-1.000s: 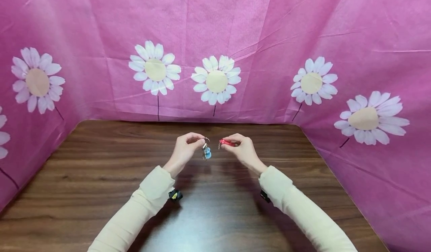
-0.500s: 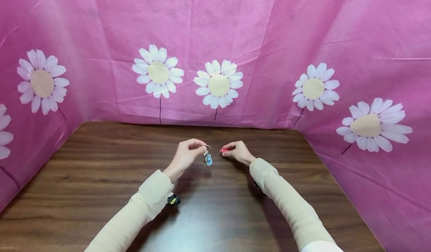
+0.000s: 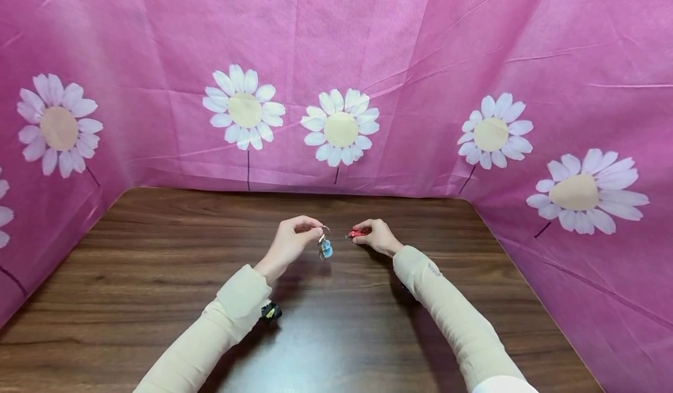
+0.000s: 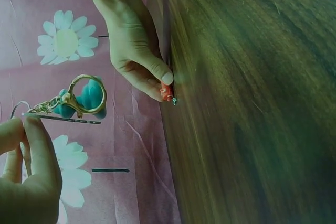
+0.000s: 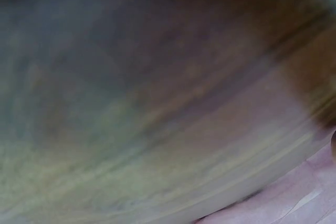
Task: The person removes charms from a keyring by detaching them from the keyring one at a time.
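A pink cloth (image 3: 399, 42) printed with white daisies is hanging behind and along both sides of a dark wooden table (image 3: 158, 299), walling in the work area. Over the middle of the table, toward its far edge, a person in cream sleeves (image 3: 231, 311) is holding both hands close together but apart. The left hand (image 3: 290, 242) is pinching a thin metal key ring (image 4: 58, 118) between thumb and curled fingers, raised above the wood; from that ring a short chain and a gold clasp loop are dangling with a small blue charm (image 3: 325, 248), which is hanging free beside the fingertips. The right hand (image 3: 374, 236) is lying low, at or just above the table surface, and its thumb and fingers are curling around a small red object (image 3: 356, 233) whose metal tip is poking out toward the left hand; what exactly it is cannot be told. The blue charm and the red object are sitting near each other without touching. The right wrist view is showing only blurred wood grain and a strip of pink.
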The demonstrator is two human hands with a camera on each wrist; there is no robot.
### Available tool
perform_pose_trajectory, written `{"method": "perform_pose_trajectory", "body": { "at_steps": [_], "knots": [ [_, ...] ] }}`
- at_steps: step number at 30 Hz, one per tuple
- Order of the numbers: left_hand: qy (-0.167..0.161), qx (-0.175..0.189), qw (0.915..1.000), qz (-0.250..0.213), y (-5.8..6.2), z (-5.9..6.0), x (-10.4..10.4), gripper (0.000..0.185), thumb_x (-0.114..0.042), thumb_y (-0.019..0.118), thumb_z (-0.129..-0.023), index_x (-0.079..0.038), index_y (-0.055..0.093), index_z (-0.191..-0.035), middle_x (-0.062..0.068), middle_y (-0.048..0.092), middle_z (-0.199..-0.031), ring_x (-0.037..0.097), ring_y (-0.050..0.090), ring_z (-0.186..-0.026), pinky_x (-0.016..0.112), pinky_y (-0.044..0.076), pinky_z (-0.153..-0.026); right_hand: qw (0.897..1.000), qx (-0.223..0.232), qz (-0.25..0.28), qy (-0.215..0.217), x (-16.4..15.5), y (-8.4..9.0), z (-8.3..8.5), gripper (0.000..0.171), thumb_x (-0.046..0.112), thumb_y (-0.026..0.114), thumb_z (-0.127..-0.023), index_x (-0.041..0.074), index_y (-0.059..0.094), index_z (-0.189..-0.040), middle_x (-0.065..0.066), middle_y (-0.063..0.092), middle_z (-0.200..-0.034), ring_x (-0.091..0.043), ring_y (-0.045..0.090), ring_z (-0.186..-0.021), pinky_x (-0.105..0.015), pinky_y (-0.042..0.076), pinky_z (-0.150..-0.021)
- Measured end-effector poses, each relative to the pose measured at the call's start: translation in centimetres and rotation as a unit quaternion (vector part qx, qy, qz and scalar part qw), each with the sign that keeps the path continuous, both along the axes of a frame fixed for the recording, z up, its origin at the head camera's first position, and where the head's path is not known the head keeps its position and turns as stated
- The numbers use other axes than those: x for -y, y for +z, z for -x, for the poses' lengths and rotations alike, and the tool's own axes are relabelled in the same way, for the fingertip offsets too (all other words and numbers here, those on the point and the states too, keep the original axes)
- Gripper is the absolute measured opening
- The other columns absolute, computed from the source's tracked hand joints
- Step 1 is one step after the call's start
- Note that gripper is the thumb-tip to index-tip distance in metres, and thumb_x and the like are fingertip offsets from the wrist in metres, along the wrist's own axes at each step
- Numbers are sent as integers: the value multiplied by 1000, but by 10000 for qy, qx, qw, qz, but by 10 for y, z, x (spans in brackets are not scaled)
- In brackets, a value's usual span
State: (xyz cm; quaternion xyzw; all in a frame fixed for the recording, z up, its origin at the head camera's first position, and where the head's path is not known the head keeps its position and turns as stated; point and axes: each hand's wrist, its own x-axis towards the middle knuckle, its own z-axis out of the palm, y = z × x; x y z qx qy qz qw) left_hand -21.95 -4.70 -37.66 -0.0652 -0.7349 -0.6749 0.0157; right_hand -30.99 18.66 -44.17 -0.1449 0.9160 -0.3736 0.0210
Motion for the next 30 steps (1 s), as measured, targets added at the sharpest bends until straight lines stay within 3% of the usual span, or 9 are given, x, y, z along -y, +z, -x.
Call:
{"method": "perform_pose_trajectory", "body": {
  "at_steps": [7,19,23,26,30],
  "knots": [
    [6,17,10000,-24,0,0,2,19,-3,63,-81,7,63,-98,4,68,-81,7,59,-72,36,47,-76,9999,6,-135,10,2,3,0,33,10,77,-70,1,68,-101,-11,68,-87,-14,61,-77,-25,47,-71],
    [-75,-71,9999,42,1,1,4,17,-6,65,-81,3,65,-96,10,68,-87,6,58,-73,26,46,-71,9994,237,-207,-175,-3,15,-2,32,16,71,-79,2,66,-107,-12,69,-98,-15,62,-79,-26,48,-72],
    [-146,-264,9994,172,2,1,3,14,-5,65,-82,2,66,-94,14,69,-90,7,59,-72,25,48,-71,9994,15,-257,-244,-3,22,-5,32,19,68,-81,3,65,-109,-12,68,-104,-23,61,-97,-36,47,-87],
    [-190,-430,9987,210,3,1,3,13,-4,65,-81,2,66,-93,15,69,-88,8,60,-71,24,49,-69,9994,-158,-80,-309,0,32,-10,31,19,67,-83,3,65,-109,-12,65,-112,-27,53,-114,-40,40,-98],
    [-167,-527,9984,152,6,2,3,12,-4,65,-81,1,66,-92,12,69,-85,7,60,-71,25,51,-70,9981,-300,398,-366,8,48,-22,27,18,65,-84,5,67,-107,-11,66,-111,-25,53,-115,-40,40,-98]
  ]
}}
